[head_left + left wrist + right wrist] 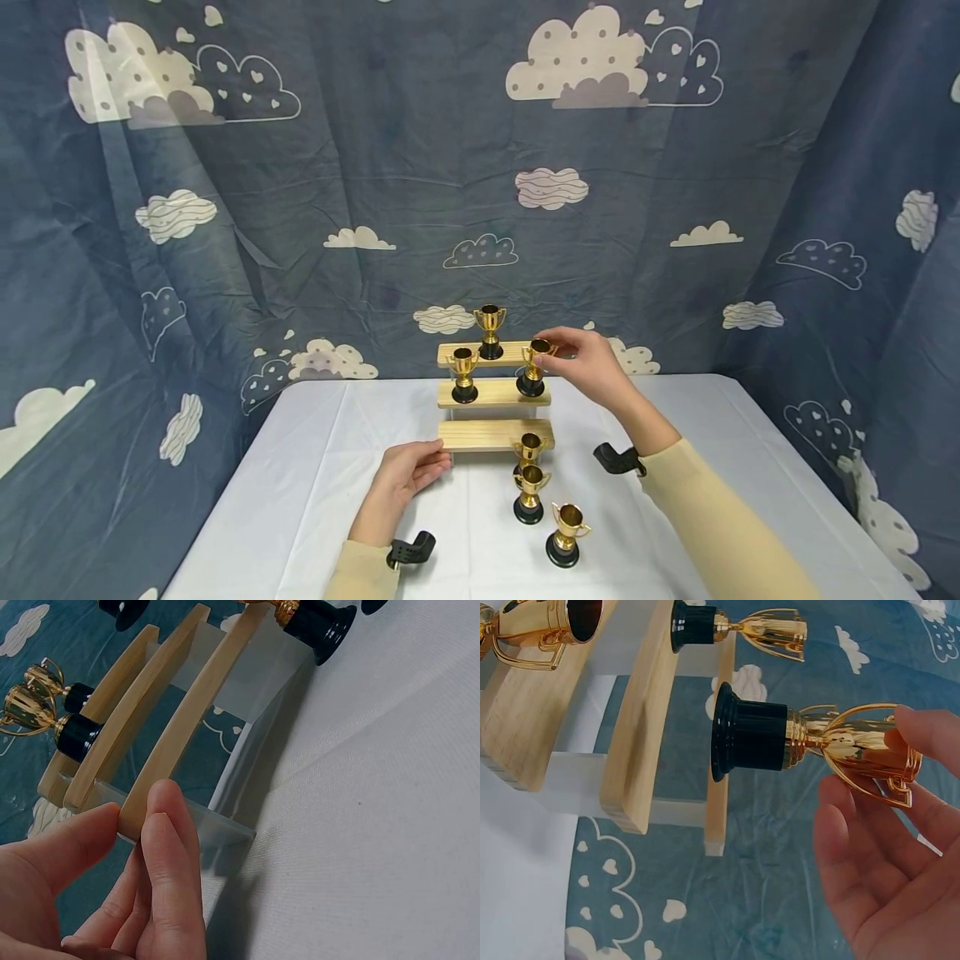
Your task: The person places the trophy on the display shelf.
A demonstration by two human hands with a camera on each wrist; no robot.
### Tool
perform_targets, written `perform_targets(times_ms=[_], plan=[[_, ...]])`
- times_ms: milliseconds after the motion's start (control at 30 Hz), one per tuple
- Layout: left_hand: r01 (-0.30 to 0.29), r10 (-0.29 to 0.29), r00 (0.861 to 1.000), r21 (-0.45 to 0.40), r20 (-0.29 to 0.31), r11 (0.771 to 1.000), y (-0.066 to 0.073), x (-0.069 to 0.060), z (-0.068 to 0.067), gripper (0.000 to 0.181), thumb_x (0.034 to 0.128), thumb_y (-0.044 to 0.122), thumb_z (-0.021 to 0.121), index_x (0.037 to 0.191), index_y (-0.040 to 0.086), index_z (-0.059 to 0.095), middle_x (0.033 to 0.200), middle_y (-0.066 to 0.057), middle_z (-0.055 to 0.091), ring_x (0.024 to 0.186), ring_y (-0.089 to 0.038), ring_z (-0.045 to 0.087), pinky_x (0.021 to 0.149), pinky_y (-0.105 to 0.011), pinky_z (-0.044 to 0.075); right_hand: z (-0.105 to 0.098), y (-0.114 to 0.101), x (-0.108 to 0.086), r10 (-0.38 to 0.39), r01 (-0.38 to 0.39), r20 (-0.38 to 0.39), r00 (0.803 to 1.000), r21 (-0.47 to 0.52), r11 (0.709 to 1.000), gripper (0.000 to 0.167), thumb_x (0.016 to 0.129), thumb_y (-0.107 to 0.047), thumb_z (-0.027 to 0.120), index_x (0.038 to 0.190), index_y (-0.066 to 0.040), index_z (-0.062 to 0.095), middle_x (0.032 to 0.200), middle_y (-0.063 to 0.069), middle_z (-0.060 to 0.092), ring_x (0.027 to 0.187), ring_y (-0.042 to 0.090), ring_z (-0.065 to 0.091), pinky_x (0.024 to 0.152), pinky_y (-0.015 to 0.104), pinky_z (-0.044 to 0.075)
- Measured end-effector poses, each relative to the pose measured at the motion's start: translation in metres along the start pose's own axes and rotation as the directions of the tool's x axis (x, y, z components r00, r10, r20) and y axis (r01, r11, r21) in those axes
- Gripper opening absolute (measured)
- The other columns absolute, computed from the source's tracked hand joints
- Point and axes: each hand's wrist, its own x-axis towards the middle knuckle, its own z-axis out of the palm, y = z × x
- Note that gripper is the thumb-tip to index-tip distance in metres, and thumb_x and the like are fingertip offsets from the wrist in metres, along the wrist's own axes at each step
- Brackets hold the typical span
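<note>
A three-tier wooden stand shows its lowest board (495, 436) at the centre. My left hand (408, 475) pinches that board's left end, its thumb and fingertips on the wood (176, 739) in the left wrist view. My right hand (592, 367) grips a gold trophy cup (862, 746) by its bowl and handle, black base (754, 739) toward the boards, near the middle tier's right end. Whether the base touches the wood I cannot tell. One trophy (491, 333) stands on the top tier, another (464, 377) on the middle tier's left.
Three more trophies stand on the white cloth (337, 433) before the stand's right side: one (528, 448) close to the lowest board, one (529, 492) just in front, one (567, 533) nearer and further right. A blue cloud-patterned curtain (420, 167) hangs behind.
</note>
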Motion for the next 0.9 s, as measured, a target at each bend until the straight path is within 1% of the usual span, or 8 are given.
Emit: perform_targets(times_ms=[67, 167, 400, 633, 833, 900], plan=[[0.006, -0.006, 1.0, -0.004, -0.005, 1.0, 0.0, 0.0, 0.001, 0.026, 0.0879, 0.007, 0.076, 0.106, -0.011, 0.07, 0.084, -0.015, 0.074, 0.073, -0.021, 0.074, 0.068, -0.026, 0.062, 0.003, 0.001, 0.003, 0.007, -0.007, 0.0, 1.0, -0.005, 1.0, 0.042, 0.089, -0.042, 0.077, 0.126, -0.022, 0.068, 0.107, -0.003, 0.07, 0.093, 0.016, 0.066, 0.079, 0.043, 0.057], [0.003, -0.003, 1.0, 0.012, -0.011, 1.0, 0.001, 0.0, 0.001, 0.027, 0.0879, 0.008, 0.076, 0.107, -0.01, 0.07, 0.084, -0.016, 0.074, 0.074, -0.021, 0.074, 0.068, -0.026, 0.062, 0.007, 0.001, 0.008, 0.026, -0.026, 0.001, 1.0, -0.007, 1.0, 0.042, 0.089, -0.042, 0.077, 0.126, -0.022, 0.069, 0.107, -0.004, 0.07, 0.093, 0.016, 0.067, 0.079, 0.043, 0.057], [-0.001, 0.002, 1.0, 0.044, -0.012, 0.999, 0.001, -0.002, 0.001, 0.03, 0.0888, 0.009, 0.075, 0.11, -0.011, 0.069, 0.086, -0.016, 0.074, 0.076, -0.021, 0.074, 0.071, -0.027, 0.062, 0.018, 0.005, 0.016, 0.028, -0.028, 0.011, 1.0, -0.009, 1.0, 0.041, 0.089, -0.038, 0.078, 0.126, -0.021, 0.069, 0.107, -0.004, 0.071, 0.091, 0.016, 0.068, 0.08, 0.045, 0.058], [-0.005, 0.006, 1.0, 0.039, -0.005, 0.999, 0.002, -0.001, 0.001, 0.03, 0.0888, 0.009, 0.076, 0.11, -0.011, 0.068, 0.086, -0.015, 0.074, 0.075, -0.02, 0.074, 0.069, -0.025, 0.061, 0.028, 0.01, 0.024, 0.036, -0.036, 0.042, 0.998, 0.003, 0.999, 0.04, 0.091, -0.037, 0.076, 0.127, -0.021, 0.068, 0.113, -0.003, 0.07, 0.093, 0.016, 0.069, 0.08, 0.044, 0.059], [0.026, -0.026, 1.0, 0.005, -0.009, 1.0, 0.002, 0.002, 0.001, 0.027, 0.088, 0.007, 0.076, 0.108, -0.01, 0.07, 0.083, -0.015, 0.074, 0.073, -0.021, 0.074, 0.068, -0.026, 0.062, 0.035, 0.014, 0.027, 0.059, -0.058, 0.039, 0.998, -0.026, 0.998, 0.042, 0.09, -0.039, 0.077, 0.126, -0.021, 0.069, 0.114, -0.005, 0.07, 0.094, 0.018, 0.068, 0.078, 0.042, 0.059], [0.027, -0.027, 1.0, 0.003, -0.012, 1.0, 0.002, 0.002, 0.001, 0.026, 0.0878, 0.006, 0.076, 0.108, -0.01, 0.07, 0.082, -0.015, 0.074, 0.072, -0.021, 0.074, 0.068, -0.026, 0.062, 0.036, 0.016, 0.027, 0.058, -0.057, 0.041, 0.997, -0.034, 0.998, 0.043, 0.09, -0.039, 0.077, 0.127, -0.02, 0.069, 0.115, -0.004, 0.07, 0.095, 0.018, 0.068, 0.078, 0.042, 0.059]])
